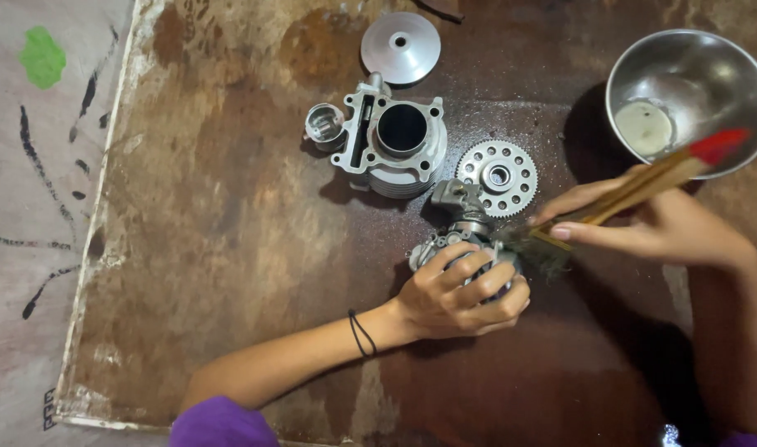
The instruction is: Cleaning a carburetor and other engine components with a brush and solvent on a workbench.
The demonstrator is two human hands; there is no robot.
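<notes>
The left hand [465, 290] is gripping a small grey carburettor [461, 236] on the rusty counter [229, 248], fingers clamped around its body, while the right hand [643, 223] is pinching a wooden-handled brush [635, 186], bristles touching the part. This appears to be a cleaning step. Beside it, a steel bowl [726, 74] is holding a shallow pale liquid.

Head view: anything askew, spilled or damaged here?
Nothing spilled or broken. The work surface is rusty and stained. Left hand grips a small metal part; right hand holds a brush against it.
</notes>
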